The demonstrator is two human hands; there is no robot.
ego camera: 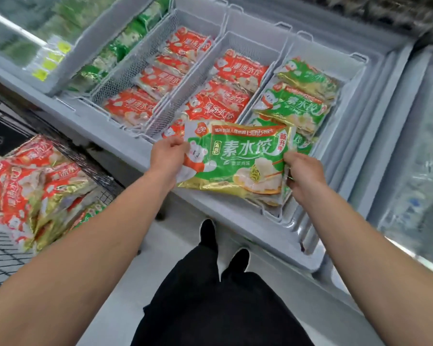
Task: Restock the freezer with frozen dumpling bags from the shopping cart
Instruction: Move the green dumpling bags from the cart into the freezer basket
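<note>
Open chest freezer [235, 216] ahead, baskets of red and green bags; green dumpling bag [238, 159] held above its near rim, pinched by left hand [166, 157] and right hand [304, 174]; shopping cart [95, 171] at left.

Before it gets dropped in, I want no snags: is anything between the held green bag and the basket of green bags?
Nothing visible. Both hands hold the green bag over the near end of the green-bag basket, whose top is open; only matching bags lie inside.
</note>
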